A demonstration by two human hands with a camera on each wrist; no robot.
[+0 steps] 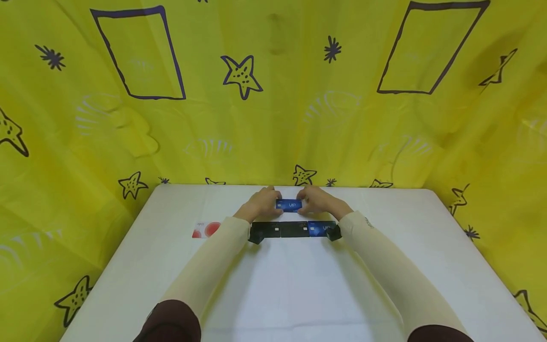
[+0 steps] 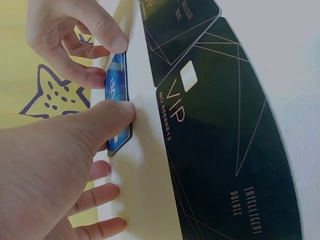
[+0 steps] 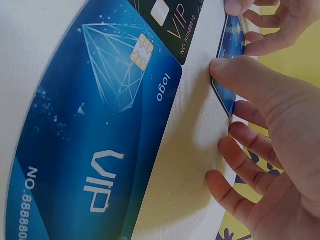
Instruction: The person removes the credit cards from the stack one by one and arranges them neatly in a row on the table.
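A blue VIP card (image 1: pixel 288 205) is between my two hands, near the back of the white table. With thumb and fingers, my left hand (image 1: pixel 264 203) pinches its left end. The right hand (image 1: pixel 315 199) pinches the opposite end the same way. In the left wrist view the held card (image 2: pixel 116 90) is seen tilted, nearly edge-on, with both thumbs on its near side. Just in front of the hands lies a row with two black VIP cards (image 1: pixel 267 230) and another blue VIP card (image 1: pixel 318 228) at the right.
A white card with red circles (image 1: pixel 212 229) lies left of the black cards, partly covered by my left forearm. Behind the table (image 1: pixel 325 289) hangs a yellow curtain (image 1: pixel 273 128) printed with stars and fish, which also runs along both sides.
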